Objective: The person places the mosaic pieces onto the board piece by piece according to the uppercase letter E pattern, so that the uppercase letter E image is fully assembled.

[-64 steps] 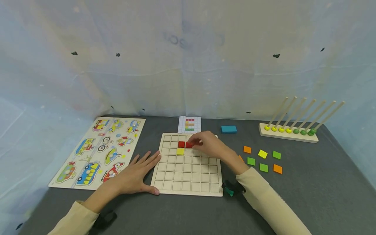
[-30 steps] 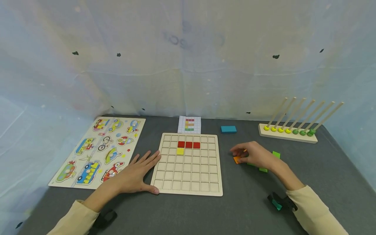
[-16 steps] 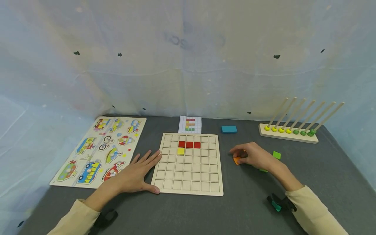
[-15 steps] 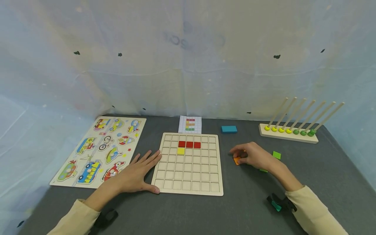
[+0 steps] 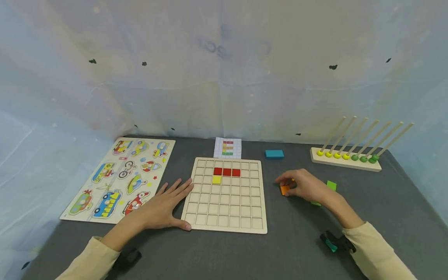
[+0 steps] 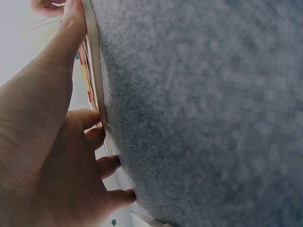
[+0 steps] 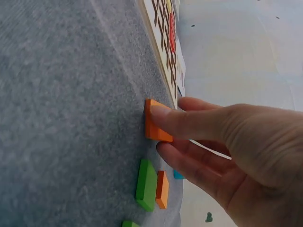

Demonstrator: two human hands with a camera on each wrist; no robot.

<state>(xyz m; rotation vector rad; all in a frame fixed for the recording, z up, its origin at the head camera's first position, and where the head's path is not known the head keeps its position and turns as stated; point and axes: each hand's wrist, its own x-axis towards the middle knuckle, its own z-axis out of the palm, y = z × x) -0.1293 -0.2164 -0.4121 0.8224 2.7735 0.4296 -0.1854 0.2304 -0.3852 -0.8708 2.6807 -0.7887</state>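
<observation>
The dark grey tabletop (image 5: 245,256) carries everything here. A pale wooden puzzle board (image 5: 96,188) with painted vehicles lies left of the square, pale wooden grid board (image 5: 224,210). The person's left hand (image 5: 161,210) rests along the grid board's left edge, fingers spread and grasping nothing; light, steady pressure there should guard against sliding. The right hand (image 5: 304,186) is right of the grid board, its thumb and fingers pinching a flat orange square tile (image 7: 160,132). A white paper card (image 5: 227,147) printed with coloured squares lies just behind the grid board's far edge.

The pinched tile looks tipped; whether it is clear of the tabletop cannot be told. The thumb lies on its face, so a pinch nearer the edges would probably give finer control. A flat green square tile (image 7: 147,185) and another orange tile (image 7: 162,189), also right of the grid board, call for a lift without nudging. Within the grid board sit three red square tiles (image 5: 226,172) and one yellow square tile (image 5: 216,179).
</observation>
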